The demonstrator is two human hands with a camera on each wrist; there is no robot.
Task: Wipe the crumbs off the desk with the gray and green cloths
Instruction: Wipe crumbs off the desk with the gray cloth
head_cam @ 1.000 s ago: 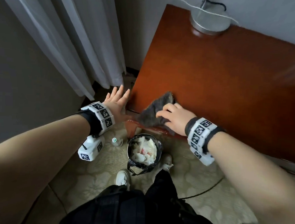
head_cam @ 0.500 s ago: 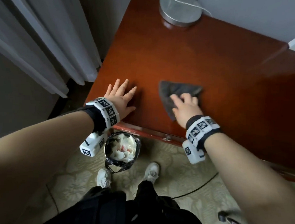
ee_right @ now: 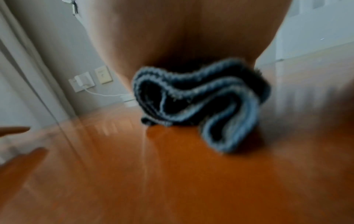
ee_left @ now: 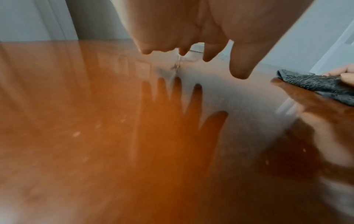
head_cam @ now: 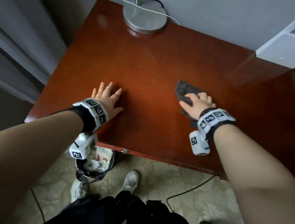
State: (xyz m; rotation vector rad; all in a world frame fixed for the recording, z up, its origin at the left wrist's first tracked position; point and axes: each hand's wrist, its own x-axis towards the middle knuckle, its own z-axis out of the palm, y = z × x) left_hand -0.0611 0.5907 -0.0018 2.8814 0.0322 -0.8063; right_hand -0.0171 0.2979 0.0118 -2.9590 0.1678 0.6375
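Note:
My right hand (head_cam: 197,104) presses a crumpled gray cloth (head_cam: 185,89) onto the red-brown desk (head_cam: 145,61), right of the middle. In the right wrist view the gray cloth (ee_right: 220,98) bunches in folds under my palm. My left hand (head_cam: 108,98) is spread flat with straight fingers over the desk's left part and holds nothing. In the left wrist view its fingertips (ee_left: 239,72) hover just above their reflection. A few pale crumbs (ee_left: 76,134) lie on the wood beside it. No green cloth is in view.
A round metal lamp base (head_cam: 145,18) with cords stands at the desk's back edge. A white box (head_cam: 281,46) sits at the back right. On the floor below the front edge stand a lined trash bin (head_cam: 99,162) and my shoes; a black cable (head_cam: 190,190) runs across the carpet.
My right hand has slid the gray cloth from the desk's front left corner to right of the middle. My left hand has moved from beyond the left edge to over the desk.

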